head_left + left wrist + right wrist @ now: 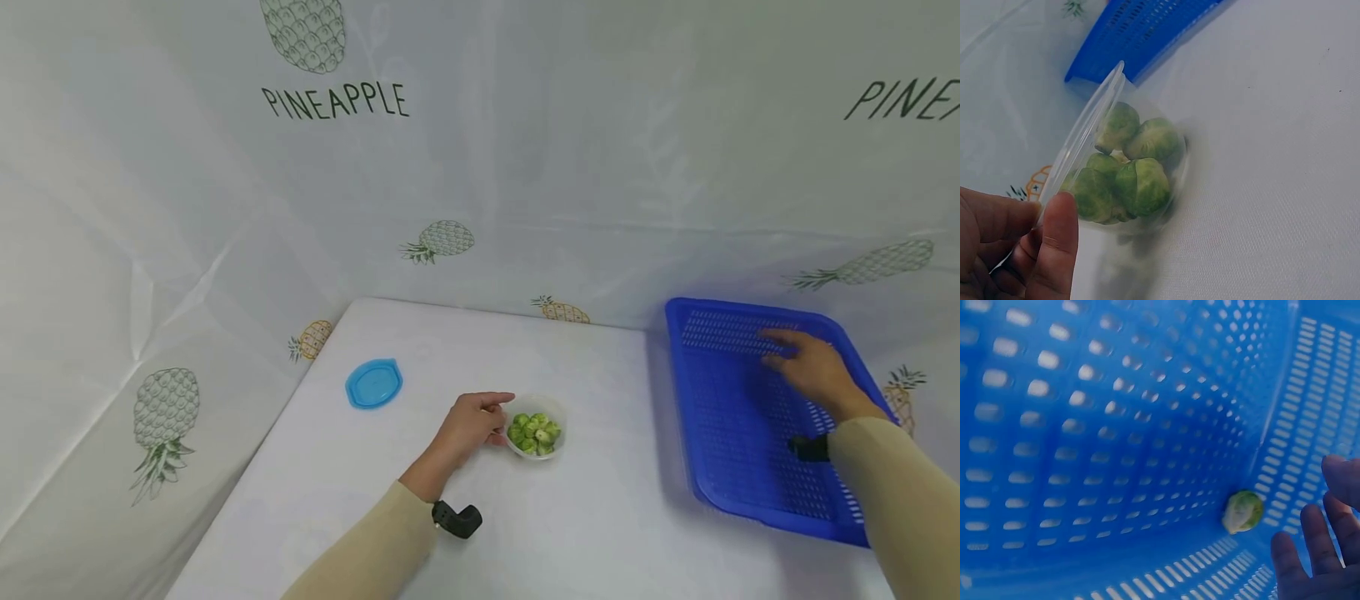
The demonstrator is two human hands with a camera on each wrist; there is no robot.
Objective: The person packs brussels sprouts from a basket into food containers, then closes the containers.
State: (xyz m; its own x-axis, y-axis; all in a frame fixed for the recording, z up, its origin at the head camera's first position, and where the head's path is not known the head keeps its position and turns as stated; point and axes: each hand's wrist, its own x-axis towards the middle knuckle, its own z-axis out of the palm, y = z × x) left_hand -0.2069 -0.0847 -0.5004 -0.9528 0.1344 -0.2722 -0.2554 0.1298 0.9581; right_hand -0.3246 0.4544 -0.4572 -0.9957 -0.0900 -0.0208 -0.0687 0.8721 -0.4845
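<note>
A small clear plastic bowl (pixel 556 407) stands on the white-covered table, holding several Brussels sprouts (pixel 533 433). My left hand (pixel 467 425) pinches its rim on the left side; in the left wrist view the thumb (pixel 1060 231) lies against the outside wall. Over the blue plastic basket (pixel 731 400) on the right, my right hand (pixel 813 371) reaches in with loosely spread fingers and nothing in them. A single Brussels sprout (pixel 1243 511) lies in a corner of the basket, just beyond those fingertips in the right wrist view. The forearm covers part of the basket in the head view.
A light-blue lid (pixel 374 383) lies flat on the table, left of the bowl. Behind and to the left hangs a white sheet (pixel 525 167) printed with pineapples. The basket's raised, slotted walls stand at the table's right side.
</note>
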